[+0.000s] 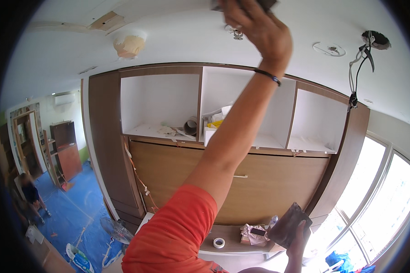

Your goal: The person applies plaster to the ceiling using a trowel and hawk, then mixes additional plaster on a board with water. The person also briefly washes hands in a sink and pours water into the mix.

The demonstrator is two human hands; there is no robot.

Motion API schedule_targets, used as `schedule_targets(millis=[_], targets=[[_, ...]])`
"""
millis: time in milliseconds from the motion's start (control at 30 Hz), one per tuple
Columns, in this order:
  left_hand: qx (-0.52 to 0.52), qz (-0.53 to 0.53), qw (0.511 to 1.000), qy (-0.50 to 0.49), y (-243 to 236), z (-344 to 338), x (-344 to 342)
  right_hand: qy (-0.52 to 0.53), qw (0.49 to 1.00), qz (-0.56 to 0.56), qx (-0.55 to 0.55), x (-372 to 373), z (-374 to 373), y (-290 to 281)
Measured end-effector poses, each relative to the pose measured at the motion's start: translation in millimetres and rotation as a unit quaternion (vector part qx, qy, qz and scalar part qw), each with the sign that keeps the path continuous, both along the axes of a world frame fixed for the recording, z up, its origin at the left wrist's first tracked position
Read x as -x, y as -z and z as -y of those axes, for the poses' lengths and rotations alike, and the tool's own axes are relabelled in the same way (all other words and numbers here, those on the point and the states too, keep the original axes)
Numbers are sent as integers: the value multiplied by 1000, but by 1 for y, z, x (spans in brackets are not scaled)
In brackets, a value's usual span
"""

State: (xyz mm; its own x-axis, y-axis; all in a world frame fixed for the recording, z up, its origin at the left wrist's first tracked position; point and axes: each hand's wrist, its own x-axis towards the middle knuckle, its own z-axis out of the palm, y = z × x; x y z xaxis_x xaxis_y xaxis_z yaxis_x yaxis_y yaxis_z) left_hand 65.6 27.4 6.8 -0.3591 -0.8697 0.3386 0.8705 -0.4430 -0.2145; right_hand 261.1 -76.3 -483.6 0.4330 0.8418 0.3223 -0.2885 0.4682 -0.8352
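My left arm, in a red short sleeve, stretches up across the view. My left hand is raised against the white ceiling, fingers closed on a dark flat tool that the top edge cuts off. Low on the right, my right hand grips a dark, roughly square plate with a smeared surface, holding it tilted. A sprinkler head sticks out of the ceiling beside my left hand.
Wires hang from a ceiling hole at right. Ahead stands a brown cabinet with open white shelves; on its ledge lie a tape roll and a phone. Blue sheeting covers the floor at left, where another person is.
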Motion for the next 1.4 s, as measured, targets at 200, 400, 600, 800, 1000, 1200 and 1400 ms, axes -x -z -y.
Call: schedule_targets(millis=[200,400,600,800,1000,1200,1400], targets=[[110,-270,948,130,75,-4,-42,13,996,-68,54,-3,-1,11],[370,-529,711,280,305,37,-5,-183,943,-277,31,8,-3,31],[492,-635,473,362,481,90,14,-456,851,-261,0,37,-25,104],[608,-634,468,102,486,116,64,-644,676,-335,124,48,-34,79],[776,-488,390,85,545,118,145,-415,824,-294,250,84,-42,80],[862,-32,418,285,584,177,175,-380,869,-208,241,113,-60,90],[737,246,507,372,630,209,167,-448,831,-162,288,196,-34,120]])
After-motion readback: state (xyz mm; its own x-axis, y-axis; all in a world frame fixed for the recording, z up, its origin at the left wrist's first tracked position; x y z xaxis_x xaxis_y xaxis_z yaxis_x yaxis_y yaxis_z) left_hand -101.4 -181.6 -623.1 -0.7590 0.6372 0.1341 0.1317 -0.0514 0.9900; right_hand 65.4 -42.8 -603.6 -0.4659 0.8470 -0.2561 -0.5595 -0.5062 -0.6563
